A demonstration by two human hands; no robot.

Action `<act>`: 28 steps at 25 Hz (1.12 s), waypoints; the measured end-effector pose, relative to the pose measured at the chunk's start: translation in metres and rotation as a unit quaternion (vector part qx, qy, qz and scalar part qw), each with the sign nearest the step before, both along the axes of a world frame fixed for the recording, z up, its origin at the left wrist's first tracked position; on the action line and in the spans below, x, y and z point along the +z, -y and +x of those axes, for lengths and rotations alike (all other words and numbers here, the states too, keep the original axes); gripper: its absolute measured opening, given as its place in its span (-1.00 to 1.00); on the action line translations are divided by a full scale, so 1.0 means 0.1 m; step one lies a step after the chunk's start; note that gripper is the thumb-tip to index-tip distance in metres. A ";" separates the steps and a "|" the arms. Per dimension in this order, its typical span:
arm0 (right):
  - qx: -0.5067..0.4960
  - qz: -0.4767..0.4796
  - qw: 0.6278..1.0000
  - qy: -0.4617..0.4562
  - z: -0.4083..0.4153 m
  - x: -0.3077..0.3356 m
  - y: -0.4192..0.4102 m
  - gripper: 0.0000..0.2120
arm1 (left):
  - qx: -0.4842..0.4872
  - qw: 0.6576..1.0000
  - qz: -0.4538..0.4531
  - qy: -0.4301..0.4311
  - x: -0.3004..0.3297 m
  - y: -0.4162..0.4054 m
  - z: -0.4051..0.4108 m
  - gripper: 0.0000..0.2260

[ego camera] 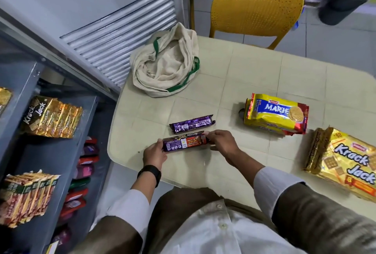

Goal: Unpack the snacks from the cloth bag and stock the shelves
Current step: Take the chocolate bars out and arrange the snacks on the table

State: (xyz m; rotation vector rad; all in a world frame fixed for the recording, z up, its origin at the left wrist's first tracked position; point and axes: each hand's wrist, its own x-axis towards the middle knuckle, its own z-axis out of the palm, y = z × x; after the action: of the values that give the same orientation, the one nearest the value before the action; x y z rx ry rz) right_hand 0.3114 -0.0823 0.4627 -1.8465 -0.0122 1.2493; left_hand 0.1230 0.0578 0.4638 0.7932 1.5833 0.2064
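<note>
A purple and red biscuit roll [184, 143] lies near the front edge of the cream table [254, 83]. My left hand [154, 153] grips its left end and my right hand [221, 142] pinches its right end. Just behind it lies a second purple roll [192, 123]. The beige cloth bag [165, 64] with green handles sits slumped and open at the table's back left corner. A yellow Marie pack [276, 114] and a gold Krack Jack pack [345, 162] lie on the right of the table.
Grey shelves [67, 152] stand at the left, holding Krack Jack packs [53, 116], a stack of gold packs [26, 198] and red and purple packets [85, 164] lower down. A yellow chair [257, 5] stands behind the table. A louvred white unit [122, 30] is behind the bag.
</note>
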 end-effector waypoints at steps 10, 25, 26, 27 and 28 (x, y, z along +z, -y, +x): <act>-0.063 0.026 0.996 0.049 0.29 0.15 0.00 -0.81 | -0.022 0.997 0.066 0.020 0.08 -0.09 0.36 -0.75; -0.056 0.020 0.998 0.036 0.37 0.06 -0.27 -0.76 | -0.010 0.996 0.086 -0.020 -0.14 -0.26 0.55 -0.75; -0.056 0.016 0.998 0.038 0.38 0.05 -0.27 -0.76 | -0.010 0.996 0.086 -0.020 -0.15 -0.27 0.55 -0.76; -0.058 0.013 0.997 0.040 0.40 0.03 -0.26 -0.77 | -0.010 0.996 0.085 -0.020 -0.15 -0.27 0.55 -0.77; -0.062 0.010 0.997 0.040 0.41 0.01 -0.26 -0.79 | -0.010 0.996 0.085 -0.019 -0.15 -0.27 0.55 -0.78</act>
State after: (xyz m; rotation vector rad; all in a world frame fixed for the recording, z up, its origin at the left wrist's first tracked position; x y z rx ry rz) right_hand 0.3528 -0.0562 0.4642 -1.8494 0.0442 1.0863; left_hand 0.1781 0.0852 0.4485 0.9493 1.6072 0.3159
